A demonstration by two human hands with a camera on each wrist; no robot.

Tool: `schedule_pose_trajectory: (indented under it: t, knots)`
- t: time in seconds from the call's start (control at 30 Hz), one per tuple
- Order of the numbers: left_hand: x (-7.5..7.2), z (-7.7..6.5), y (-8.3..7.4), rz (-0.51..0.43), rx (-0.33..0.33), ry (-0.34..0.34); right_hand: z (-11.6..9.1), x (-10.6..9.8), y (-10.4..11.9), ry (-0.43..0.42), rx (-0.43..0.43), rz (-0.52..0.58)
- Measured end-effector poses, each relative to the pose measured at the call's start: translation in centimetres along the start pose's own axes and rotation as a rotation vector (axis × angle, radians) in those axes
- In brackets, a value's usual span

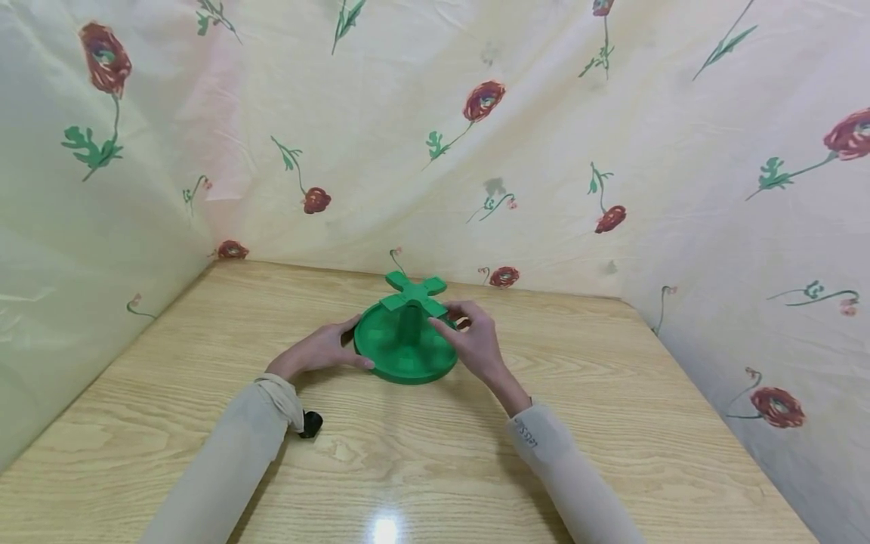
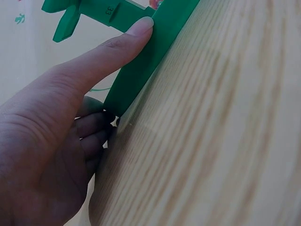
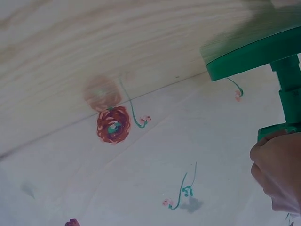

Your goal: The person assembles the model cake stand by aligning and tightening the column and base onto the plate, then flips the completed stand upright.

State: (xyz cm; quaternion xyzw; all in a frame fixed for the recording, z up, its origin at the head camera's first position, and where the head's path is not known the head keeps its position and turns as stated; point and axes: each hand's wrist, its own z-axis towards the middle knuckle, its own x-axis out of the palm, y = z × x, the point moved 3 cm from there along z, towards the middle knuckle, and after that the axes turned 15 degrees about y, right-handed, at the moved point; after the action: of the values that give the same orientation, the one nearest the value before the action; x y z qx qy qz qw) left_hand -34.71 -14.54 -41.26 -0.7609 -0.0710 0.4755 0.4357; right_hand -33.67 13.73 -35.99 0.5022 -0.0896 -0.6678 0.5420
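A green plastic stand is on the table, made of a round, rimmed base, a central post and a cross-shaped top with flat arms. My left hand grips the base at its left side. Seen from the left wrist, the thumb lies on the rim, and the other fingers curl in by its edge. At the right, my right hand holds an arm of the cross top, with fingers bent; in the right wrist view the hand partly covers that arm.
The light wooden table reaches to a flower-patterned sheet hanging behind and along both sides. A small black object shows at the left sleeve's cuff.
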Motion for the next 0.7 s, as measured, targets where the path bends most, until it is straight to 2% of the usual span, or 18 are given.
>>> schedule_pose_trajectory:
  t: [0.23,0.4,0.5,0.57,0.7]
  knots:
    - [0.1,0.0,-0.2,0.022,-0.008,-0.010,-0.2,0.4,0.5,-0.003,-0.082,-0.057]
    - [0.1,0.0,-0.1,0.020,-0.011,-0.006,-0.1,-0.3,0.4,-0.093,-0.147,-0.093]
    - [0.1,0.0,0.0,0.015,-0.015,-0.005,0.2,-1.0,-0.1,-0.134,-0.139,-0.104]
    - [0.1,0.1,0.0,0.008,-0.022,-0.005,0.6,-1.3,-0.6,-0.118,-0.115,-0.097]
    - [0.1,0.1,0.0,0.012,-0.017,-0.003,1.3,-2.0,-1.9,-0.007,-0.066,-0.085]
